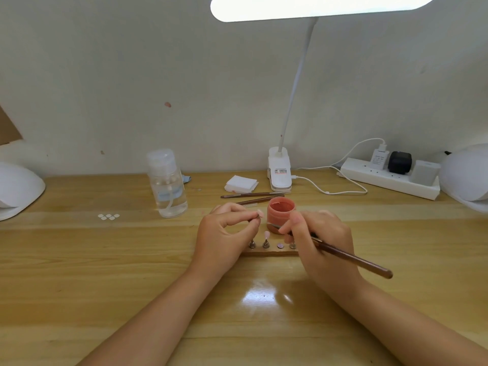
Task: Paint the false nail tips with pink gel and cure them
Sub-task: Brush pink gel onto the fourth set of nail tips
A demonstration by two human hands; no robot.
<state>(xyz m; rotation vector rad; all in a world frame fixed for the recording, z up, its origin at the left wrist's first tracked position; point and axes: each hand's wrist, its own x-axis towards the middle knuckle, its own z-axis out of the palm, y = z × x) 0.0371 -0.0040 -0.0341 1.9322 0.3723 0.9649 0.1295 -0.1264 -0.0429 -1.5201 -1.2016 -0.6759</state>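
Observation:
My left hand (224, 233) pinches a small metal peg with a pale pink nail tip (260, 213) on its end, held just left of the open pink gel jar (280, 212). My right hand (317, 236) grips a brown-handled brush (353, 260); its bristle end points left, low against the front of the jar. Below the hands lies a wooden holder strip (269, 252) with small metal pegs, one carrying a pink tip (266, 235). Several unpainted white tips (108, 216) lie on the desk at the left.
A clear pump bottle (167, 183) stands left of the jar. Two more brushes (252, 195) and a stack of white wipes (241, 183) lie behind it. A clip lamp (279, 171), a power strip (390, 178) and white curing lamps at the left (15, 190) and right (467, 178) edges ring the desk.

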